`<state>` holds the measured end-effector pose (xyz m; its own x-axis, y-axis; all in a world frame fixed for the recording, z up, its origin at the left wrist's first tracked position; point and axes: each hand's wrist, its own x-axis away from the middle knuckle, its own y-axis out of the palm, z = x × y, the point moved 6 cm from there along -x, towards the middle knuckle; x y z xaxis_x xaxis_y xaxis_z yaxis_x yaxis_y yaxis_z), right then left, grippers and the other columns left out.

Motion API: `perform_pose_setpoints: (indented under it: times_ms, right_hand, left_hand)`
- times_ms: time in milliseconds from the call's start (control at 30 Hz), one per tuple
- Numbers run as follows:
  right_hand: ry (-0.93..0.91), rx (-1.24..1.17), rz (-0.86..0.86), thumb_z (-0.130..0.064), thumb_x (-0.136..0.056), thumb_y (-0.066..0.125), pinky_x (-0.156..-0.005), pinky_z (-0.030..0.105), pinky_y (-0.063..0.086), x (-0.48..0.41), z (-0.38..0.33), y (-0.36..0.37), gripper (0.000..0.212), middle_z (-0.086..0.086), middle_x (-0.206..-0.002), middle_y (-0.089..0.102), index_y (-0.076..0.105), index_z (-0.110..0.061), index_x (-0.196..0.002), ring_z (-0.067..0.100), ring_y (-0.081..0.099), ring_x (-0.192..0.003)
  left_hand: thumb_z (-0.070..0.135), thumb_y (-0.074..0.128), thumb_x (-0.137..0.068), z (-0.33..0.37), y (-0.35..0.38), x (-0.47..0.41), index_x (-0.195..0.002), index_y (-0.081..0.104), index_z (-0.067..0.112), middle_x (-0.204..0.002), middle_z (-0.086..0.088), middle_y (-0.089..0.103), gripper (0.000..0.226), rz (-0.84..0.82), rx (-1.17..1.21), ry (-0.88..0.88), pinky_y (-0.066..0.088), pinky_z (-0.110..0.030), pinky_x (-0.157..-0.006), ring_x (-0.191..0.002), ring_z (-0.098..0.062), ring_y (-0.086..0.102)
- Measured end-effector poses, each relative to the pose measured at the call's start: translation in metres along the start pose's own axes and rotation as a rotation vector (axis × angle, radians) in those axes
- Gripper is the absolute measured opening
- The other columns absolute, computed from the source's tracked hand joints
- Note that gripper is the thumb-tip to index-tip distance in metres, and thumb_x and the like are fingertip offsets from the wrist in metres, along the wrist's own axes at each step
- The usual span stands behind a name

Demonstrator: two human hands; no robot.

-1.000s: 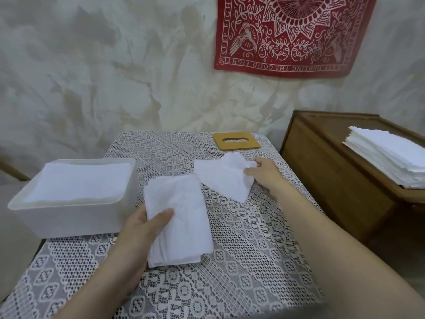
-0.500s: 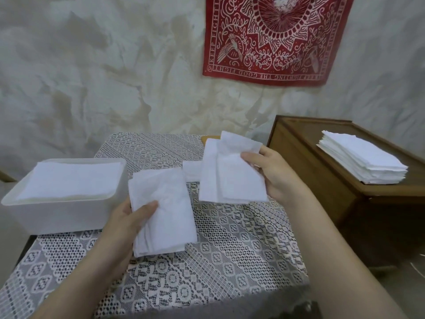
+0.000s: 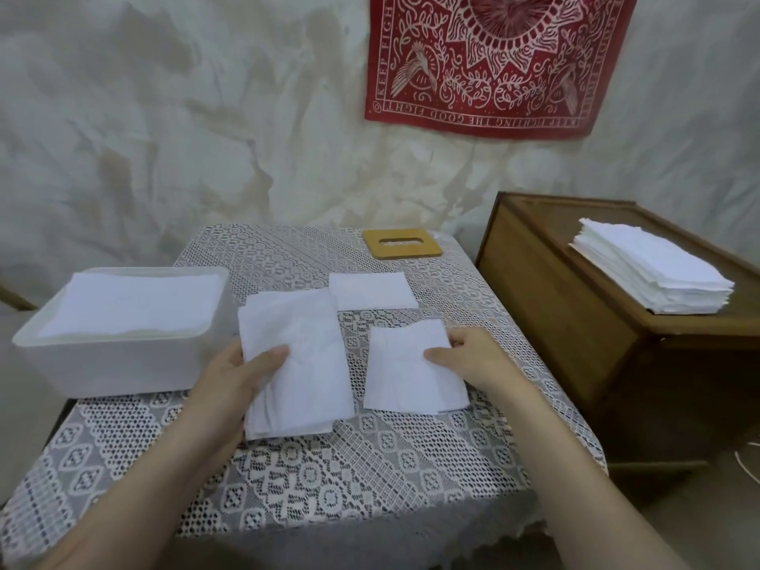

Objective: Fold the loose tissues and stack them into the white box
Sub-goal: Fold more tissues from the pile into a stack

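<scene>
The white box (image 3: 103, 364) stands at the table's left, filled with flat white tissues. My left hand (image 3: 236, 378) holds a small pile of folded tissues (image 3: 298, 364) at its left edge, thumb on top. My right hand (image 3: 473, 357) grips a folded tissue (image 3: 407, 374) by its right edge, thumb across the sheet, low over the lace cloth. Another folded tissue (image 3: 372, 290) lies flat further back.
A lace-covered table (image 3: 329, 479) carries everything. A tan wooden lid with a slot (image 3: 401, 242) lies at the back. To the right, a brown wooden cabinet (image 3: 575, 322) bears a tall stack of loose tissues (image 3: 654, 277). A red cloth hangs on the wall.
My right hand lifted a tissue from the table, folded it in the air, and has brought it down beside the pile. The left hand stayed on the pile.
</scene>
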<state>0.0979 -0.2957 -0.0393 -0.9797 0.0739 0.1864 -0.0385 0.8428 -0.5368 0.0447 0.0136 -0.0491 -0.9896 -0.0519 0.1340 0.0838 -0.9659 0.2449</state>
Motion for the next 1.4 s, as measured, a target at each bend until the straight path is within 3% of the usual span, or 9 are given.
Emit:
perform_pose_setpoints:
  times_ms: [100,233,433,633,767,833,967,1233,1400]
  right_hand:
    - [-0.044,0.016,0.049,-0.02,-0.092,0.07,-0.089,0.048,0.055,0.0,-0.002,-0.003,0.019,0.003,-0.104,0.073,0.073,-0.01,-0.109,0.024,0.069,-0.097]
    - [-0.083,-0.129,0.083,-0.017,-0.096,0.067,-0.074,0.034,0.054,0.001,-0.007,0.001,0.014,-0.002,-0.102,0.073,0.071,-0.017,-0.109,0.018,0.069,-0.092]
    - [-0.025,0.167,0.239,-0.022,-0.097,0.062,-0.062,0.028,0.041,-0.003,-0.004,-0.005,0.004,-0.005,-0.094,0.068,0.065,-0.025,-0.098,0.019,0.062,-0.083]
    - [-0.047,-0.27,0.067,-0.013,-0.096,0.068,-0.078,0.047,0.063,0.0,-0.011,0.017,0.01,0.003,-0.102,0.076,0.072,-0.016,-0.104,0.023,0.074,-0.092]
    - [-0.052,0.294,0.194,-0.035,-0.093,0.068,-0.068,0.035,0.05,-0.004,-0.011,0.016,0.016,-0.007,-0.091,0.065,0.063,-0.022,-0.099,0.022,0.065,-0.088]
    - [-0.016,0.408,0.225,-0.045,-0.091,0.068,-0.064,0.033,0.042,-0.003,-0.013,0.016,0.023,-0.007,-0.089,0.062,0.058,-0.024,-0.095,0.023,0.062,-0.088]
    - [0.034,0.438,0.182,-0.046,-0.089,0.069,-0.061,0.032,0.04,-0.009,-0.018,0.024,0.029,-0.001,-0.097,0.064,0.06,-0.022,-0.102,0.027,0.062,-0.091]
    - [0.028,0.488,0.154,-0.042,-0.091,0.071,-0.065,0.033,0.043,-0.015,-0.019,0.025,0.032,0.002,-0.105,0.065,0.061,-0.018,-0.109,0.028,0.063,-0.097]
    - [0.036,0.295,0.041,-0.033,-0.085,0.075,-0.083,0.04,0.056,-0.021,-0.015,0.03,0.036,0.003,-0.11,0.07,0.066,-0.015,-0.115,0.027,0.066,-0.099]
  left_hand:
    - [0.024,0.069,-0.083,-0.001,0.003,0.001,-0.126,0.064,0.014,-0.115,-0.008,0.078,0.044,-0.01,-0.003,0.007,0.064,-0.041,-0.071,-0.1,-0.029,0.077]
    - [0.024,0.068,-0.084,-0.001,0.006,0.003,-0.125,0.064,0.015,-0.112,-0.006,0.079,0.042,-0.017,-0.017,0.012,0.064,-0.036,-0.066,-0.097,-0.026,0.078]
    - [0.016,0.063,-0.095,0.0,0.005,0.004,-0.121,0.064,0.015,-0.106,-0.005,0.08,0.026,0.006,-0.013,-0.008,0.064,-0.033,-0.064,-0.091,-0.023,0.078]
    - [0.015,0.063,-0.097,-0.003,0.007,0.003,-0.123,0.063,0.017,-0.109,-0.005,0.08,0.025,-0.002,-0.004,-0.02,0.064,-0.039,-0.07,-0.094,-0.025,0.078]
    - [0.014,0.063,-0.097,-0.004,0.009,0.001,-0.123,0.064,0.018,-0.109,-0.006,0.079,0.026,-0.006,0.01,-0.016,0.064,-0.038,-0.067,-0.093,-0.026,0.078]
    - [0.014,0.063,-0.097,-0.005,0.009,0.001,-0.123,0.064,0.017,-0.108,-0.006,0.08,0.026,-0.002,0.007,-0.017,0.064,-0.038,-0.065,-0.092,-0.026,0.078]
    - [0.014,0.063,-0.098,-0.005,0.012,0.001,-0.125,0.064,0.017,-0.111,-0.006,0.079,0.027,-0.003,-0.01,-0.016,0.061,-0.044,-0.077,-0.096,-0.027,0.077]
    - [0.015,0.064,-0.097,-0.004,0.012,-0.002,-0.121,0.064,0.018,-0.108,-0.005,0.08,0.024,-0.004,0.007,-0.015,0.064,-0.037,-0.066,-0.092,-0.025,0.078]
    - [0.014,0.063,-0.096,-0.003,0.016,-0.002,-0.123,0.064,0.018,-0.112,-0.005,0.079,0.027,-0.028,0.021,-0.005,0.064,-0.037,-0.07,-0.098,-0.026,0.077]
